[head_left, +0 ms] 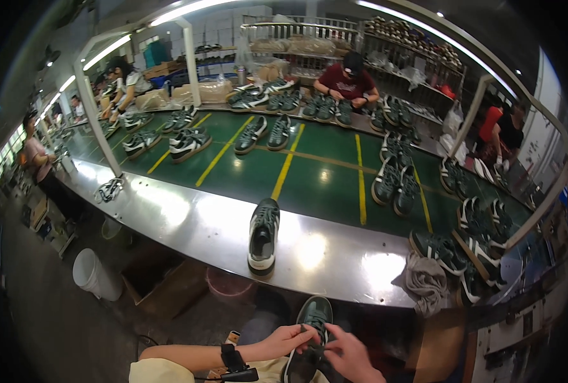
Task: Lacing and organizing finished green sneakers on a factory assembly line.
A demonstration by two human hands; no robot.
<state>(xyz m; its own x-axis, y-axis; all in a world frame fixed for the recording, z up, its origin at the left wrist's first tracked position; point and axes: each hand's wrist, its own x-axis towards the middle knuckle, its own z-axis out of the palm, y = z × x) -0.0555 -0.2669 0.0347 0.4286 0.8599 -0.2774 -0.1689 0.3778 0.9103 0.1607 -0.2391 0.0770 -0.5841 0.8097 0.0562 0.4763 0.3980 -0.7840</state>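
Observation:
A dark green sneaker [316, 311] with a pale sole edge is at my lap, toe pointing away from me. From its left side my left hand [287, 340] reaches over the laces, thumb and fingers pinched together on a dark shoelace. Bent fingers of my right hand [348, 355] meet at the lace area from the right; what they grip is too small to make out. The heel end is partly hidden by my hands. Beyond them, another green sneaker [263, 239] with white stripes stands on the metal ledge [335, 255], heel toward me.
Across the green conveyor belt [316, 175] stand several paired sneakers [396, 185]. A grey cloth [424, 281] and more sneakers [482, 242] crowd the right end. A loose bundle of laces [108, 190] lies left. A person in dark red [346, 80] works opposite. Below is a white bucket [97, 274].

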